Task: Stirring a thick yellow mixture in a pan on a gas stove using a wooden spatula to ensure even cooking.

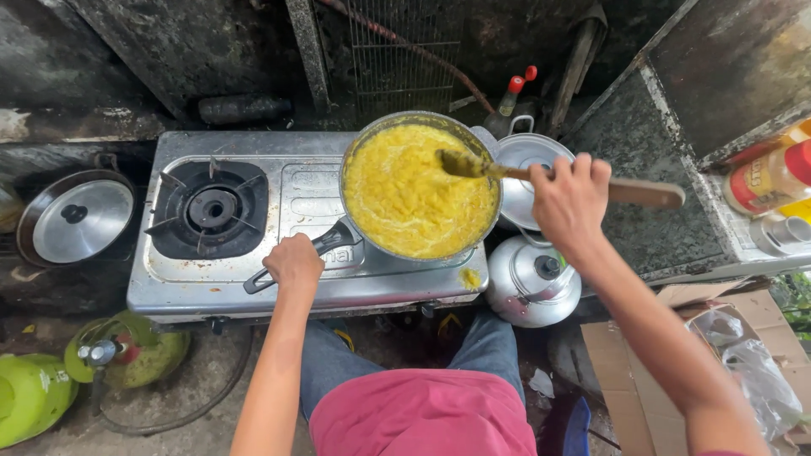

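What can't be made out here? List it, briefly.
Head view only:
- Burner flame under the pan: hidden by the pan.
- Pan handle's middle: covered by the left hand.
- Spatula grip: hidden inside the right hand.
- Green gas cylinder: cut off by the left edge.
- Kettle contents: lid closed.

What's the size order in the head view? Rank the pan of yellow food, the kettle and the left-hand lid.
1. Pan of yellow food, clearly largest.
2 and 3. Lid at left and kettle look alike, so no ranking.
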